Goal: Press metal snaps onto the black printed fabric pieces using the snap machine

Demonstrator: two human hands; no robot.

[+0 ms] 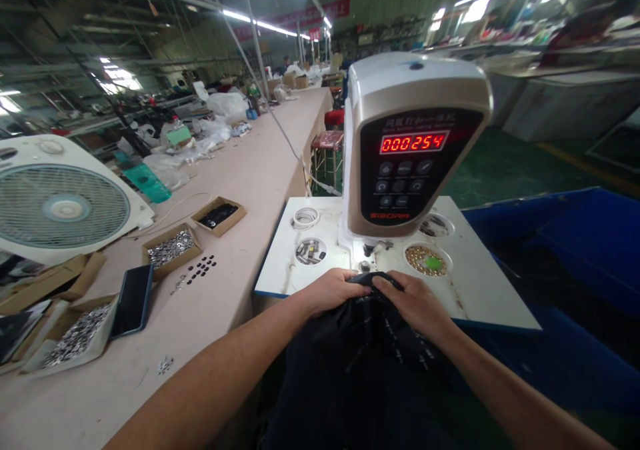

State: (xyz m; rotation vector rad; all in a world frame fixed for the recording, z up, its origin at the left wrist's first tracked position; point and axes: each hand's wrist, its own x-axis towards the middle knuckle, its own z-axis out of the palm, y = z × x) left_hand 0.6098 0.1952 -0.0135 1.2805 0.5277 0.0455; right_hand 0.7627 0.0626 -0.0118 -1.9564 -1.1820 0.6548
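Black fabric with small white marks [370, 323], apparently a garment, hangs toward my lap. Its upper edge is pinched by my left hand [335, 290] on one side and by my right hand [407, 297] on the other, both closed. Just beyond the cloth is the lower die [365, 265] of a snap-fastening machine [417, 143], with the punch [370, 249] above it and a gap between them. Red digits on its panel read 000254. The fingertips behind the fabric are partly hidden.
The machine's white table [475, 297] has round cups of parts, one with gold pieces [427, 261]. Left on the long bench [225, 290] are cardboard boxes of metal fasteners [173, 247], loose black pieces [203, 265], a phone [133, 300] and a fan [65, 200]. Blue fabric [565, 237] lies right.
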